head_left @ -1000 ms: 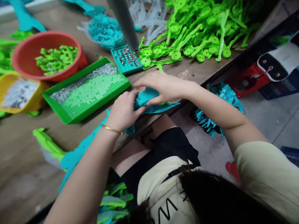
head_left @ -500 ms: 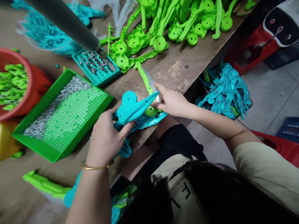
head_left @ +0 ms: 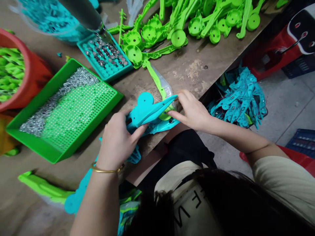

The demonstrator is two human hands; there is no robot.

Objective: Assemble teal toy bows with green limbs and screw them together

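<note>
My left hand (head_left: 118,139) is closed around a turquoise plastic shell (head_left: 150,111) with a round end and a long pointed tip, holding it tilted. Under it, at the table edge, lies a second turquoise shell (head_left: 163,126), partly covered. A green disc-ended arm with a clear blade (head_left: 157,80) rests on that lower piece and points away over the table. My right hand (head_left: 194,109) has its fingers at the upper shell's pointed tip and its thumb by the green disc (head_left: 165,113). What lies under my left palm is hidden.
A green perforated tray (head_left: 78,114) of small metal screws is at left, near a turquoise box (head_left: 105,57) of metal parts. A dark powered tool (head_left: 83,14) hangs above it. Green arms (head_left: 178,37) pile up at the back. A bin of turquoise assemblies (head_left: 238,98) stands right of the table.
My right hand has shifted from the clear blade to the upper shell's tip, its thumb now by the green disc. My left hand still holds the shell. The whole view has shifted slightly.
</note>
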